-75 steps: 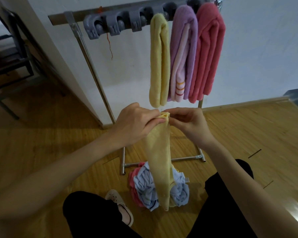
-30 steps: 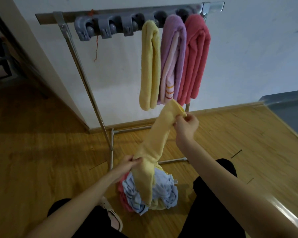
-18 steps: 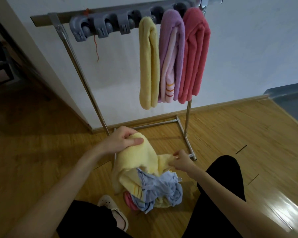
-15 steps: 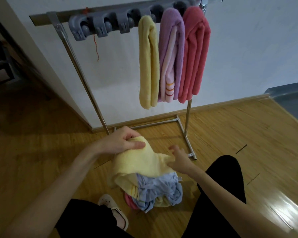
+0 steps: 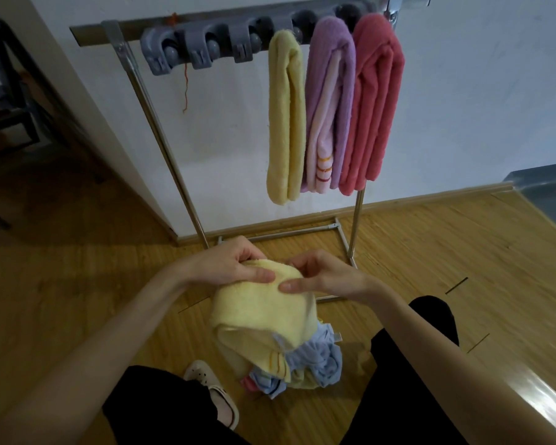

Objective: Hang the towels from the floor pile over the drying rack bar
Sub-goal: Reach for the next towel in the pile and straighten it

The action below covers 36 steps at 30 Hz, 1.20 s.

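A pale yellow towel (image 5: 264,313) is folded over and held low, above the floor pile (image 5: 312,364) of light blue and pink towels. My left hand (image 5: 228,264) grips its top fold from the left, thumb on top. My right hand (image 5: 321,274) pinches the same fold from the right. On the drying rack bar (image 5: 206,24) hang a yellow towel (image 5: 284,120), a purple towel (image 5: 329,104) and a red towel (image 5: 374,101), side by side at its right end.
Grey clips (image 5: 193,49) sit on the bar's left half. The rack's metal legs (image 5: 164,139) and floor frame (image 5: 344,239) stand against a white wall. Dark chair legs (image 5: 7,101) are at far left, a grey step (image 5: 546,194) at right. A white sandal (image 5: 212,390) lies by the pile.
The yellow towel went from hanging long between both hands to being doubled over low above the pile. My right hand let go briefly, then took hold of the fold beside my left hand.
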Tool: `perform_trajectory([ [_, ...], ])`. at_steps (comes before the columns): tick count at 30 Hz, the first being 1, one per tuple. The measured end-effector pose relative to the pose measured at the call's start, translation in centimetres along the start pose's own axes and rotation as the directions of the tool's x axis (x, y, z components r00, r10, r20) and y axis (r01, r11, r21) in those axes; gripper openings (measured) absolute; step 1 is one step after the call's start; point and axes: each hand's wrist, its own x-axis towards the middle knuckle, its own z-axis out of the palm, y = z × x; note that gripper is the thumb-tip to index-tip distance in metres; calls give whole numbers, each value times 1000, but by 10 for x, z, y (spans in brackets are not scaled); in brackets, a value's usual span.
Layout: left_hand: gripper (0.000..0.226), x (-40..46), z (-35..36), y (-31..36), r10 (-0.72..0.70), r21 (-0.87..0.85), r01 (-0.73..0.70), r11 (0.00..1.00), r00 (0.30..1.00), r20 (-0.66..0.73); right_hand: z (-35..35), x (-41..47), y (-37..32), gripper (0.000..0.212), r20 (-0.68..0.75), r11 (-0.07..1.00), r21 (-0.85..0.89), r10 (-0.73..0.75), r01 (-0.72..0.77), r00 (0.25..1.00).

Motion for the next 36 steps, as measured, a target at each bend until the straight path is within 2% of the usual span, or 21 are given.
perform_trajectory([
  [2, 61, -2, -1, -2, -34, 29, 34, 999, 999, 7, -5, -4, -8, 10, 34, 1000, -1, -14, 14, 999],
  [3, 68, -3, -2, -5, -58, 31, 58, 998, 998, 12, -8, -6, -11, 9, 41, 1000, 2, -12, 12, 999],
  [5, 80, -4, -4, -11, -113, 23, 112, 993, 993, 36, -16, -10, -8, 17, 8, 1000, 25, 5, -6, 1000],
  [7, 85, -7, -5, -18, -159, 19, 159, 987, 986, 55, -24, -15, -2, 24, -61, 991, 120, 58, -50, 996],
  [10, 66, -13, -5, -23, -173, -24, 176, 984, 982, 80, -33, -26, 3, 10, -189, 951, 288, 171, -112, 967],
  [13, 49, -15, -9, -20, -125, -121, 131, 984, 991, 53, -44, -30, 7, 11, -263, 949, 290, 203, -123, 943],
  [16, 53, -14, -18, -9, -7, -122, 2, 992, 999, -41, -54, -28, 3, 15, -196, 989, 147, 35, -6, 980],
  [18, 46, -13, -25, 0, 15, -59, -19, 998, 998, -57, -63, -24, -6, 19, -92, 995, 51, -83, 88, 992],
  [20, 33, -11, -33, 8, 10, 40, -8, 999, 999, -41, -70, -20, -22, 18, 38, 986, -109, -127, 130, 991],
  [23, 17, -7, -45, 19, 9, 220, -9, 975, 1000, 0, -75, -6, -46, 27, 234, 915, -396, 21, 75, 972],
  [25, 12, -5, -52, 27, 0, 290, -11, 957, 999, 36, -78, 6, -54, 32, 285, 810, -584, 145, 52, 947],
  [28, 21, -1, -64, 41, -29, 414, -3, 910, 997, 72, -85, 23, -65, 41, 164, 620, -782, 120, 55, 979],
  [31, 32, 4, -82, 54, -63, 543, 64, 837, 998, -20, -99, 30, -84, 47, -9, 560, -828, -48, 20, 999],
  [34, 35, 10, -105, 66, -100, 593, 147, 792, 989, -111, -114, 34, -108, 49, -133, 477, -879, -215, -15, 968],
  [36, 50, 15, -120, 74, -121, 634, 192, 749, 981, -153, -122, 37, -126, 49, -163, 407, -913, -287, -34, 944],
])
